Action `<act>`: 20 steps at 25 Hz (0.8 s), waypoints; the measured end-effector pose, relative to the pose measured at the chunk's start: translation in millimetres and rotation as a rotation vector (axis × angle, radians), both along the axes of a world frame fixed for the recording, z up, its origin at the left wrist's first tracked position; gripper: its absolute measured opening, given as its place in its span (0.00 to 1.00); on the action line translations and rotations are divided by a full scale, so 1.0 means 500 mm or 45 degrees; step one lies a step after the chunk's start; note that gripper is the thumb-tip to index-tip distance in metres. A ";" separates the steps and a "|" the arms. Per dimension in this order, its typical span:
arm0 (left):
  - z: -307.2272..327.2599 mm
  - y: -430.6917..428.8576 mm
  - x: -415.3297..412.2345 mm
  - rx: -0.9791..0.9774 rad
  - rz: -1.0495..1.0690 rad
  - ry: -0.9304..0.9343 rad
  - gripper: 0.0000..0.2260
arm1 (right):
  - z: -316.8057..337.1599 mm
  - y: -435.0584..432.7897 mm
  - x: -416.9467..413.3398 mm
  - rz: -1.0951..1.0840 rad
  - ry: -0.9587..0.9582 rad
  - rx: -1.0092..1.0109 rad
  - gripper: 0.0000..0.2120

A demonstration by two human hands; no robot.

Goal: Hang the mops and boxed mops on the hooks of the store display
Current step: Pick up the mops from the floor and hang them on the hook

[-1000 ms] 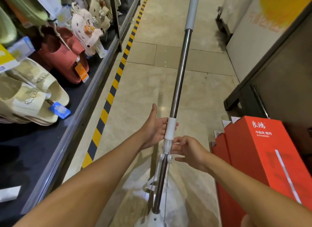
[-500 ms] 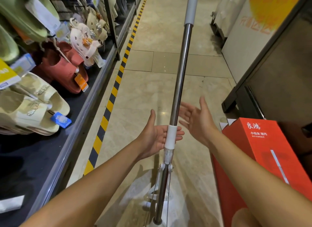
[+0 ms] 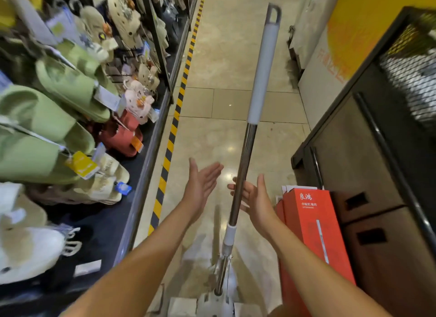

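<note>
Steel and grey plastic, that's the mop (image 3: 245,156). It's standing in the aisle with its top tilted off to the right. The mop head (image 3: 213,303) is down at the floor near the bottom edge, and the pale grip (image 3: 263,75) is up top, ending in a hanging loop (image 3: 273,13).

Neither hand is wrapped around it. The left hand (image 3: 200,186) is flat and open with straight fingers, palm turned toward the shaft, and sits clearly off to its left without touching it. The right hand (image 3: 256,201) is open too, just right of the shaft. Its fingers (image 3: 231,186) reach behind the metal tube, and I honestly can't tell if they're touching it or not. The two hands are apart, with the shaft between them.

A red box (image 3: 313,224) with a mop picture on it stands just right of the right forearm, with more red cartons tucked behind it, up against a dark cabinet (image 3: 368,175).

On the left there's a shelf (image 3: 146,165) loaded with slippers (image 3: 61,90) in green, cream and red, tags hanging off them. Yellow-and-black tape (image 3: 170,139) runs along the tiled floor (image 3: 226,64) beside it.
</note>
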State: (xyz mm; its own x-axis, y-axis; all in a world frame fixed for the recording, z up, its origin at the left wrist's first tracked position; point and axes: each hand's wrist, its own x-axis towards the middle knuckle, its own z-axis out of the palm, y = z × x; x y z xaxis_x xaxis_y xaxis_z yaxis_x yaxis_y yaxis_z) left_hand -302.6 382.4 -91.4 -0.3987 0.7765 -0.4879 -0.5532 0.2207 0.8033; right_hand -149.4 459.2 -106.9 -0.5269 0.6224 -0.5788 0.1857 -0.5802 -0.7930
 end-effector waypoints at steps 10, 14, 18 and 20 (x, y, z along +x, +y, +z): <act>0.448 -0.001 0.111 -0.095 -0.457 0.561 0.14 | 0.270 -0.129 0.101 0.069 -0.230 -0.239 0.38; 0.466 -0.071 0.118 -0.113 -0.538 0.800 0.13 | 0.451 -0.093 0.127 -0.214 -0.048 -0.010 0.37; 0.511 -0.147 0.158 -0.127 -0.590 0.761 0.08 | 0.682 -0.112 0.127 -0.056 -0.021 0.481 0.20; 0.532 -0.192 0.175 -0.097 -0.618 0.693 0.06 | 0.739 -0.172 0.134 0.086 -0.142 0.701 0.11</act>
State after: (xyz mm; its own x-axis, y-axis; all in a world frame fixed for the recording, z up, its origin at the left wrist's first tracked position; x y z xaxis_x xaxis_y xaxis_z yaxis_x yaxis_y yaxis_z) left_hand -215.0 286.4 174.4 -0.2199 0.8990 -0.3788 0.0942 0.4060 0.9090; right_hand -82.3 373.2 262.6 -0.5302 0.8155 -0.2323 0.3077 -0.0702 -0.9489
